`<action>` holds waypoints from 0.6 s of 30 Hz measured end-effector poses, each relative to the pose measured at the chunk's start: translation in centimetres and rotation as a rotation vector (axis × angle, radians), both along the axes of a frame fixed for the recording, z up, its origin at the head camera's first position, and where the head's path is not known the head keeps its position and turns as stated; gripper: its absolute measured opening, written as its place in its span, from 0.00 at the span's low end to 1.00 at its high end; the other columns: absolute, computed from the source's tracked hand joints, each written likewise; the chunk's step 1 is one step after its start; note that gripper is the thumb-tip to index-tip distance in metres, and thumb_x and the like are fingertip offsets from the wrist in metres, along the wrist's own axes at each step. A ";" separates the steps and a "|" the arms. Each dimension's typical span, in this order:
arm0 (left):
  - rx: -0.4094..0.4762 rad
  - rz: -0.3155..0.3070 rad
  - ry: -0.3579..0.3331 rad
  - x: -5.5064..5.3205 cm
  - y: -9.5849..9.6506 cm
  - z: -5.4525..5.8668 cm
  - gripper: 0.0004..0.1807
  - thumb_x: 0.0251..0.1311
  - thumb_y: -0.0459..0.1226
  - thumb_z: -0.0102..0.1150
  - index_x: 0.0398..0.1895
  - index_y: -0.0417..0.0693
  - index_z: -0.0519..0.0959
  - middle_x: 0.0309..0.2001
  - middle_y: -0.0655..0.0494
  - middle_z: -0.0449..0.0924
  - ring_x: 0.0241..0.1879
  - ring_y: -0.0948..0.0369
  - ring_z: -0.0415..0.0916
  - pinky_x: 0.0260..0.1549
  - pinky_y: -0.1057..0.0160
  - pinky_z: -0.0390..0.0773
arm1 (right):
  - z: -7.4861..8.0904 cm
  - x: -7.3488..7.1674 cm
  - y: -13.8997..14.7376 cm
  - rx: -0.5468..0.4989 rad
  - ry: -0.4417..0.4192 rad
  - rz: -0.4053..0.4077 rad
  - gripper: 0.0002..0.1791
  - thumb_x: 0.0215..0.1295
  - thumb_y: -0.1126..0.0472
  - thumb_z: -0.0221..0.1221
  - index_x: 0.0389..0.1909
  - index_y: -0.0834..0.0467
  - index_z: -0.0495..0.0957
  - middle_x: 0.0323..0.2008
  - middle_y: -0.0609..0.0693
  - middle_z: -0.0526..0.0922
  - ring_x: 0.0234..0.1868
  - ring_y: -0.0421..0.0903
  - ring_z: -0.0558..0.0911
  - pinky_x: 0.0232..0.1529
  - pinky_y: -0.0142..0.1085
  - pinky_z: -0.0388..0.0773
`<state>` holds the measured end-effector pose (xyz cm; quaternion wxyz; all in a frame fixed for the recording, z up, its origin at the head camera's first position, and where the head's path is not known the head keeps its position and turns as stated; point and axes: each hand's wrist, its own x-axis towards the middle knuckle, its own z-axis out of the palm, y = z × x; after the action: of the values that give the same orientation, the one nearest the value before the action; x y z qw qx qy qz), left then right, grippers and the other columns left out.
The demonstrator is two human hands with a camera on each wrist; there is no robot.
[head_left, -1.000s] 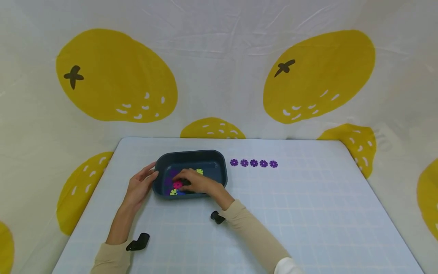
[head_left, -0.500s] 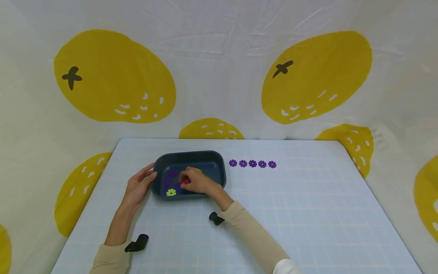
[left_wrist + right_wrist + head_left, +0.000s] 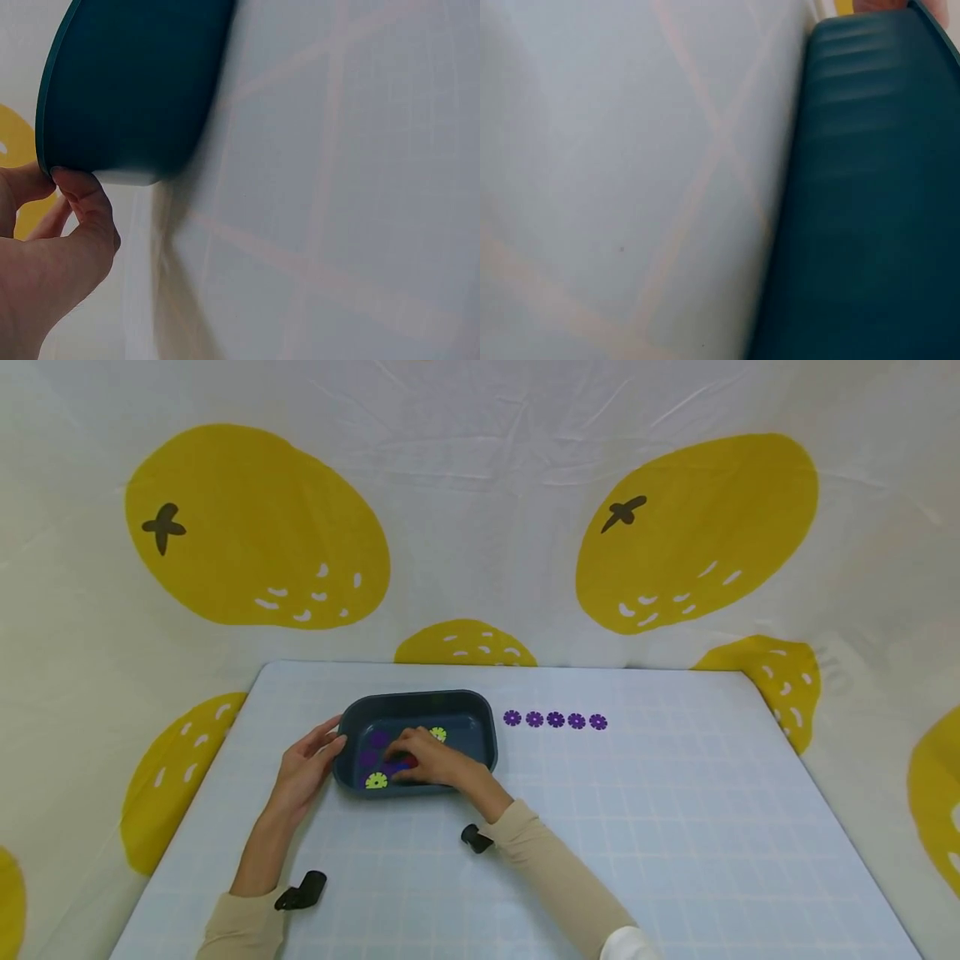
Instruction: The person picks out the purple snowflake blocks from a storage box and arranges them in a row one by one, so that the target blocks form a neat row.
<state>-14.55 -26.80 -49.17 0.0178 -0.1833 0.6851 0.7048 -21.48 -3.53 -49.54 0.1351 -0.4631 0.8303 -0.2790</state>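
Observation:
A dark blue-green plastic tub (image 3: 472, 695) stands on the table, with several flower-shaped plastic discs inside. My left hand (image 3: 303, 772) holds its left end; in the left wrist view the thumb (image 3: 82, 187) presses near the rim. My right hand (image 3: 427, 756) reaches into the tub, fingers bent and apart over the discs. Beneath it a red disc (image 3: 409, 761) shows partly. Purple discs (image 3: 369, 757) and a yellow disc (image 3: 376, 781) lie to its left, another yellow disc (image 3: 438, 734) behind it. The right wrist view shows mostly the tub's outer wall (image 3: 870, 202).
Several purple discs (image 3: 555, 719) lie in a straight row on the table, right of the tub. A pale checked cloth (image 3: 675, 827) covers the table. Behind hangs a white sheet with yellow fruit prints (image 3: 697, 535).
My right hand pulled a pink-red disc rightward under the palm, then its fingers spread leftward over the discs. The left hand and the tub have stayed in place.

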 end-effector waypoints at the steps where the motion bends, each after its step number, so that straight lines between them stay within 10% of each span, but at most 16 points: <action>1: 0.002 -0.001 -0.001 0.0 0.0 0.0 0.33 0.72 0.41 0.63 0.77 0.49 0.67 0.53 0.63 0.72 0.50 0.69 0.69 0.45 0.75 0.73 | 0.0 0.0 0.1 -0.002 -0.001 0.000 0.17 0.68 0.59 0.69 0.55 0.59 0.84 0.51 0.53 0.81 0.53 0.47 0.74 0.56 0.32 0.67; 11: -0.018 0.004 -0.005 -0.1 -0.1 0.0 0.33 0.72 0.41 0.63 0.77 0.50 0.67 0.52 0.64 0.72 0.49 0.69 0.69 0.44 0.74 0.73 | -0.3 -0.4 0.0 -0.121 -0.023 -0.102 0.09 0.70 0.64 0.66 0.48 0.61 0.82 0.44 0.52 0.86 0.44 0.41 0.81 0.49 0.27 0.75; 18: -0.020 -0.007 -0.006 -0.1 0.0 -0.1 0.33 0.72 0.41 0.63 0.78 0.50 0.66 0.53 0.64 0.72 0.50 0.68 0.68 0.44 0.75 0.72 | -0.1 0.0 0.4 -0.182 -0.013 -0.337 0.10 0.70 0.70 0.62 0.50 0.62 0.84 0.43 0.54 0.83 0.43 0.45 0.80 0.46 0.32 0.78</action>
<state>-14.69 -26.83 -49.27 0.0203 -0.1831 0.6928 0.6972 -21.50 -3.17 -49.59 0.0495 -0.3259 0.8666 -0.3747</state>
